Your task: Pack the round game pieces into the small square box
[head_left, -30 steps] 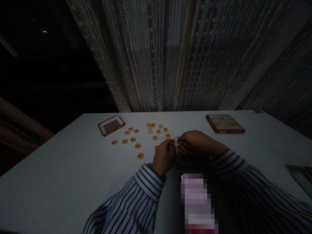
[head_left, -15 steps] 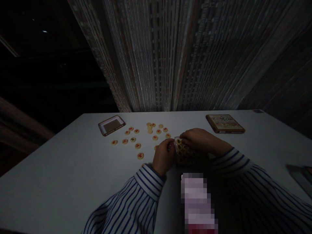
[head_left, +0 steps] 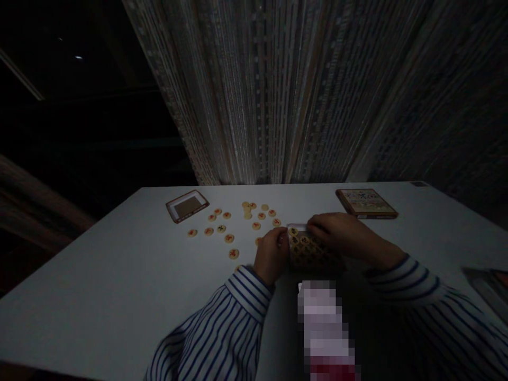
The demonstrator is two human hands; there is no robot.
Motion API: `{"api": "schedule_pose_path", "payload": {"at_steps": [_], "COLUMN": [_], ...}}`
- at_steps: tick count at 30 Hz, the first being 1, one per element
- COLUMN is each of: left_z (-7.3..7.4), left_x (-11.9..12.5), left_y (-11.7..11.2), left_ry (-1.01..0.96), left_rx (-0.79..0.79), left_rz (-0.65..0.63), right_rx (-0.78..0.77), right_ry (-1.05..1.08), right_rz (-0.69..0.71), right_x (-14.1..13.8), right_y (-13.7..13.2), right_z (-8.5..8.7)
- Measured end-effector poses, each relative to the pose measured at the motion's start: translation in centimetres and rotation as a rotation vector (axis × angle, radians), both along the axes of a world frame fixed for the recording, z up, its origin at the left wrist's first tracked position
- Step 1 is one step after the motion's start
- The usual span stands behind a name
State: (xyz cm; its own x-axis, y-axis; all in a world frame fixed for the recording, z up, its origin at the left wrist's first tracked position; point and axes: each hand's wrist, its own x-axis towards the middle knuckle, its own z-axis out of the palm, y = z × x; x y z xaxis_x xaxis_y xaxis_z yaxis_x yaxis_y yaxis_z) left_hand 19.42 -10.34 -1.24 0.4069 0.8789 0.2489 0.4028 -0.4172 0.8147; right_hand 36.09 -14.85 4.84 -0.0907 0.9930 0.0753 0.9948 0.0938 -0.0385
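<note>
A small open box [head_left: 298,227] with rows of Chinese chess pieces [head_left: 304,248], dark characters on top, lies in front of me. My left hand [head_left: 272,255] is closed on its left edge. My right hand [head_left: 337,230] is over the box's far right part, fingers pinched down at the far row; whatever they hold is hidden. One chess piece [head_left: 293,232] lies at the far left corner inside the box. Left of my left hand, several loose chess pieces [head_left: 234,254] with red characters are scattered on the white table [head_left: 130,286]; one piece [head_left: 221,229] has a black character.
An open box lid or tray [head_left: 173,213] rests at the back left. A flat printed box [head_left: 367,202] lies at the back right. Something flat and dark [head_left: 490,286] sits at the right edge. Behind the table hangs a string curtain [head_left: 270,106].
My right hand has slid right along the box's far edge, uncovering more of the pieces inside. My left hand stays at the left edge. The view has shifted slightly.
</note>
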Motion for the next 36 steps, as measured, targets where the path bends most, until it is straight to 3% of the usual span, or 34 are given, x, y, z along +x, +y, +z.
{"api": "schedule_pose_path", "payload": {"at_steps": [9,15,21,25,30,36], "left_z": [-0.1,-0.3,-0.2,-0.3,-0.3,-0.6], "left_x": [-0.8,-1.2,-1.4,-1.4,-1.3,-1.3], "left_y": [-0.7,-1.4,-1.7,-1.6,-1.5,-1.5], "left_ry": [0.041,0.095,0.112,0.125,0.125,0.117], "left_rx": [0.023,0.057,0.061,0.041,0.032,0.039], "left_rz": [-0.04,-0.04,-0.036,-0.048,-0.067,-0.096], "right_rx": [0.085,0.211,0.132,0.167,0.023,-0.038], "right_ry": [0.151,0.196,0.236,0.199,0.029,-0.066], "right_rz": [-0.233,-0.335,-0.345,-0.277,-0.047,0.048], "right_x": [1.1,1.7,2.4,1.9,0.2,-1.2], "right_y": [-4.1,-4.6,-4.7,-3.6,-0.6,1.8], "right_z": [-2.8,-3.0,-3.5,-3.3,-2.2,-2.1]}}
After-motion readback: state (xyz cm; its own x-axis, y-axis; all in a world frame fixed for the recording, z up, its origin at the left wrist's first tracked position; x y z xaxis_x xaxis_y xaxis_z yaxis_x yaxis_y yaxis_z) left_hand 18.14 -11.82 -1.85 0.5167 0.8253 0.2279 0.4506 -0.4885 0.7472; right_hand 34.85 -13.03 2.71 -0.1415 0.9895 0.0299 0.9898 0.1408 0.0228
